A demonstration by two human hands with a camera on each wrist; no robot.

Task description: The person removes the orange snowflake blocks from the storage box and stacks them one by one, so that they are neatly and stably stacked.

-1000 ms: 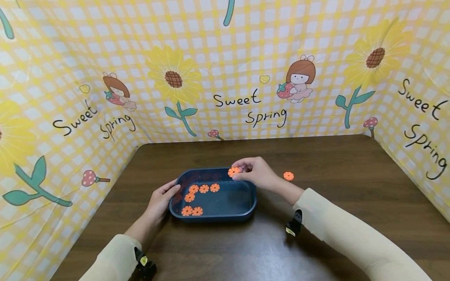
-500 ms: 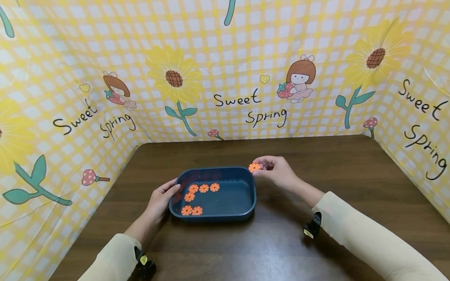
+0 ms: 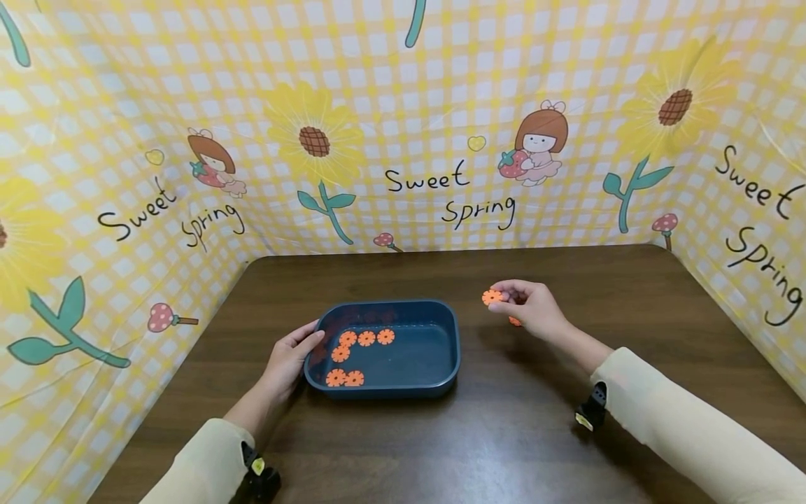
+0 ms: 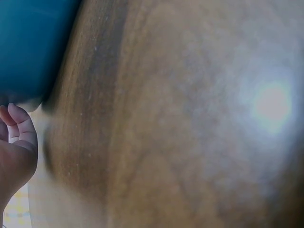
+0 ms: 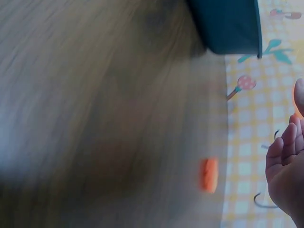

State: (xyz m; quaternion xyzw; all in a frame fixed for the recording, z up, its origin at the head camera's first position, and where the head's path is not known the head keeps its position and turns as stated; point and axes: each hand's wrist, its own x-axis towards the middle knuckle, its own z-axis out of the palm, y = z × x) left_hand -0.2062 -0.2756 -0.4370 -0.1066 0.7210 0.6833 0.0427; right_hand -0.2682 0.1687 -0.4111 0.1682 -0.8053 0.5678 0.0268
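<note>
In the head view, my left hand [image 3: 286, 360] grips the left end of a dark blue rectangular tray [image 3: 412, 360], thumb at the rim. An orange flower-shaped disc [image 3: 492, 297] is pinched between the thumb and fingers of my right hand [image 3: 535, 309], to the right of the tray and raised over the table. Just below those fingers lies a second orange disc [image 3: 515, 321], partly hidden by the hand; it shows whole as a loose disc [image 5: 209, 175] in the right wrist view. Several orange discs [image 3: 366, 338] lie inside the tray, along its left half.
The brown wooden table [image 3: 403, 448] extends around the tray on all sides. A yellow checked cloth [image 3: 415, 126] with sunflower prints stands as walls at the back and both sides. Black wrist cameras [image 3: 590, 409] hang below both sleeves.
My right hand has moved rightward from over the tray's back rim to beyond its right end, still pinching the orange disc. The left hand and tray stay in place.
</note>
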